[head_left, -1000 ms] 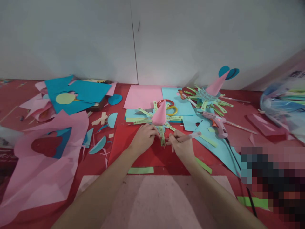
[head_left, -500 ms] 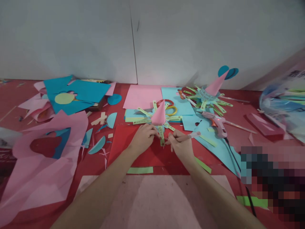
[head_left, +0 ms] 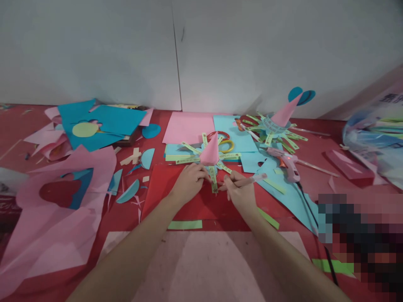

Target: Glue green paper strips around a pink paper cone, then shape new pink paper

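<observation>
A paper craft with a pink cone (head_left: 210, 151) and several green strips fanned around it lies on a red sheet (head_left: 163, 184). My left hand (head_left: 189, 181) is curled, its fingertips pressing on the near green strip (head_left: 214, 179) beside the cone. My right hand (head_left: 241, 192) grips a pen (head_left: 252, 179) in a writing hold, its tip at the end of that same strip.
A second cone craft (head_left: 280, 119) stands back right by a pink glue gun (head_left: 288, 162) with its cord. Scissors (head_left: 225, 140) lie behind the cone. Blue and pink paper scraps (head_left: 94, 121) cover the left. A plastic bag (head_left: 374, 134) sits at far right.
</observation>
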`<state>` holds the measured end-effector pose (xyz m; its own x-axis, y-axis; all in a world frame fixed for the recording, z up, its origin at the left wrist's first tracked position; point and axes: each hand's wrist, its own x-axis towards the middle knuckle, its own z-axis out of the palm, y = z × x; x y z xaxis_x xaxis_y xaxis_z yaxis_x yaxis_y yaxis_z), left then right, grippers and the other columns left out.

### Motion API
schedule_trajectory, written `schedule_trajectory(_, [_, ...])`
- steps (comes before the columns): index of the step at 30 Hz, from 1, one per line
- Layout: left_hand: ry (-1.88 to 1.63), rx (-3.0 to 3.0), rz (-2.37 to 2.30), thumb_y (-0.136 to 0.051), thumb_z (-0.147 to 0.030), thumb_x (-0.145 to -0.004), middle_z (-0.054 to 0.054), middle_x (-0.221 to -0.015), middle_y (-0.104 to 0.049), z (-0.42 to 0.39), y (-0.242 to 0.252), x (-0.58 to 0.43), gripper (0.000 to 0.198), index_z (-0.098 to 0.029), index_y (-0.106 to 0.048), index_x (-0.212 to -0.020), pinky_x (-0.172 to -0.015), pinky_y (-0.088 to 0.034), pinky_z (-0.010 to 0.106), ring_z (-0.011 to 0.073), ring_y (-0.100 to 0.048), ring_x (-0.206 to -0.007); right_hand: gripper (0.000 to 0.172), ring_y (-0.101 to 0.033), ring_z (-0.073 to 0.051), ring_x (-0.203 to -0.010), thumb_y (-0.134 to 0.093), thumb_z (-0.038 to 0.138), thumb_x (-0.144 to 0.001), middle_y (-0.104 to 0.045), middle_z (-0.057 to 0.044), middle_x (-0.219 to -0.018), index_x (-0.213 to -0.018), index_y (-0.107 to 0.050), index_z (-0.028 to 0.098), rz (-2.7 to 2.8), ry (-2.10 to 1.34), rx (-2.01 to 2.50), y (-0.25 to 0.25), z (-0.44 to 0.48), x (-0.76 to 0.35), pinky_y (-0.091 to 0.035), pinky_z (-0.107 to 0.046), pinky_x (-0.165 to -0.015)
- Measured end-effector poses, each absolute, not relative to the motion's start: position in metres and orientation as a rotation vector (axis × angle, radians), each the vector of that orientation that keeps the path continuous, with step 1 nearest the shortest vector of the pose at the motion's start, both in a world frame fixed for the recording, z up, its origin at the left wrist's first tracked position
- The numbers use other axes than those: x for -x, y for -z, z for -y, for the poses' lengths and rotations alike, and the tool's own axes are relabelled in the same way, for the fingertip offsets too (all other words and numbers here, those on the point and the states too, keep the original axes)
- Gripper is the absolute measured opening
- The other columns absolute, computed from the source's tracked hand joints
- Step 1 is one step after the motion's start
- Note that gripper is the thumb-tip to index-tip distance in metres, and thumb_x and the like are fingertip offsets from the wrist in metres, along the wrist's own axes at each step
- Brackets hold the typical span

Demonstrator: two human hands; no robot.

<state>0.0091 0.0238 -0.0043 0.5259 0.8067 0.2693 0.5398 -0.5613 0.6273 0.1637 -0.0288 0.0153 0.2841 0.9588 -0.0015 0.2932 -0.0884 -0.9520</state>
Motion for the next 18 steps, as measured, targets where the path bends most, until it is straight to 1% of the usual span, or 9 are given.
schedule_trajectory(3, [-0.748, -2.288, -1.106, -0.039, 0.002, -0.071, 0.0, -0.081, -0.063, -0.024, 0.004, -0.009, 0.036, -0.021, -0.067, -0.067, -0.077, -0.039, 0.032, 0.0149, -0.051, -0.08, 0.031, -0.055, -0.012, -0.037, -0.051, 0.021, -0.072, -0.035, 0.01, -0.027, -0.047, -0.033, 0.022, 1.212, -0.873, 1.595, -0.012, 0.029, -0.165, -0.052, -0.024, -0.054])
schedule_trajectory(8, [-0.758, -2.271, -1.081, -0.038, 0.002, -0.07, 0.0, -0.082, -0.063, -0.024, 0.003, -0.009, 0.037, -0.021, -0.067, -0.067, -0.079, -0.039, 0.032, 0.0152, -0.051, -0.082, 0.029, -0.057, -0.012, -0.039, -0.051, 0.023, -0.077, -0.04, 0.01, -0.028, -0.051, -0.038, 0.022, 1.131, -0.91, 1.467, -0.005, 0.027, -0.172, -0.051, -0.026, -0.059])
schedule_trajectory(15, [-0.76, -2.257, -1.08, -0.038, 0.003, -0.069, 0.0, -0.081, -0.063, -0.024, 0.005, -0.009, 0.038, -0.021, -0.067, -0.067, -0.079, -0.04, 0.032, 0.0149, -0.051, -0.081, 0.031, -0.062, -0.015, -0.048, -0.052, 0.027, -0.079, -0.04, 0.008, -0.029, -0.051, -0.039, 0.021, 1.118, -0.916, 1.458, -0.008, 0.028, -0.173, -0.045, -0.021, -0.052])
schedule_trajectory(18, [-0.75, -2.256, -1.091, -0.039, 0.002, -0.07, 0.0, -0.082, -0.063, -0.024, 0.005, -0.009, 0.037, -0.021, -0.068, -0.068, -0.08, -0.04, 0.032, 0.015, -0.051, -0.083, 0.032, -0.061, -0.014, -0.045, -0.053, 0.029, -0.079, -0.04, 0.008, -0.029, -0.051, -0.039, 0.021, 1.087, -0.889, 1.459, -0.01, 0.028, -0.172, -0.041, -0.019, -0.048])
